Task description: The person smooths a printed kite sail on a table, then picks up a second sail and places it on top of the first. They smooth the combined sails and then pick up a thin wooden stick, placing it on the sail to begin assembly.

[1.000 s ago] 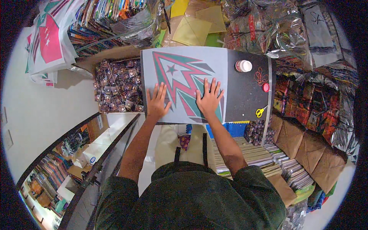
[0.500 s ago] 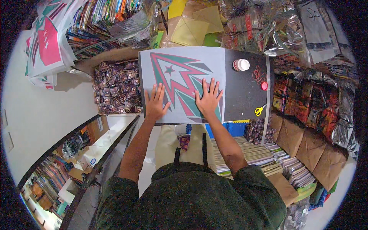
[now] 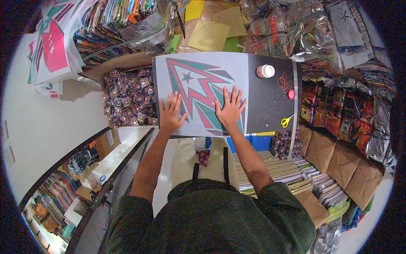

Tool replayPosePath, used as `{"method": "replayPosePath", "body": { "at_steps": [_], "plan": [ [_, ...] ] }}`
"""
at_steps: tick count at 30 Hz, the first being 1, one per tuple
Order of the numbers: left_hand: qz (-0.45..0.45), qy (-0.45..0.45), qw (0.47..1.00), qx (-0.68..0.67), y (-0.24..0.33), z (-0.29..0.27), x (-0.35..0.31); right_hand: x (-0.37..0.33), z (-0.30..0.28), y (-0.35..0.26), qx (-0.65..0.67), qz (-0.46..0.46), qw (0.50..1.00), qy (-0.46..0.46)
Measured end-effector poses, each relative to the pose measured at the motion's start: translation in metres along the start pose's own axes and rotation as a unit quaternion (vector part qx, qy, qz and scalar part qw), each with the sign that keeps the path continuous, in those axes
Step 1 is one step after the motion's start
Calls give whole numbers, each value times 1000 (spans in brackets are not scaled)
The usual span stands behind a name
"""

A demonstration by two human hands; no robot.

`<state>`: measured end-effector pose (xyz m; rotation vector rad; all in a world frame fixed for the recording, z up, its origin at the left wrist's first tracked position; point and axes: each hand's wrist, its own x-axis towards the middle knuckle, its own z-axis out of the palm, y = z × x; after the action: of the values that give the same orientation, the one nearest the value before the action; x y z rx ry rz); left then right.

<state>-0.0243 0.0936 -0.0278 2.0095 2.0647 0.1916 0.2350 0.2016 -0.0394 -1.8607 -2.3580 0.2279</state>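
Note:
A grey sheet printed with a red and green zigzag arrow and a star lies flat on a black board. My left hand presses on its lower left part, fingers spread. My right hand lies flat on its lower right part, fingers spread too. Neither hand grips anything.
On the black board stand a small white jar with a pale lid, red rubber bands, a red cap and yellow scissors. A box of small packets sits left. Stacked printed sheets and foil bundles surround the board.
Both hands stay flat on the sheet; they have shifted only slightly, and the sheet lies in the same place.

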Motion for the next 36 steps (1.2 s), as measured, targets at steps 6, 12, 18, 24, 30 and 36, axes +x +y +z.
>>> {"method": "replayPosePath", "body": {
  "at_steps": [6,12,18,24,30,36],
  "plan": [
    [2,5,1000,0,-2,3,-1,1,-2,1,-4,1,1000,-9],
    [-9,19,1000,-7,2,-1,-2,8,-3,0,-5,-8,1000,-10],
    [7,18,1000,9,0,1,-1,61,-3,4,11,-111,994,-4],
    [-4,4,1000,-4,-1,1,-2,100,3,26,16,-96,995,14],
    [-33,10,999,-16,-3,-3,3,98,4,27,1,-98,995,18],
    [-28,58,998,-21,6,1,80,100,4,26,-23,-97,995,8]
  ]
}}
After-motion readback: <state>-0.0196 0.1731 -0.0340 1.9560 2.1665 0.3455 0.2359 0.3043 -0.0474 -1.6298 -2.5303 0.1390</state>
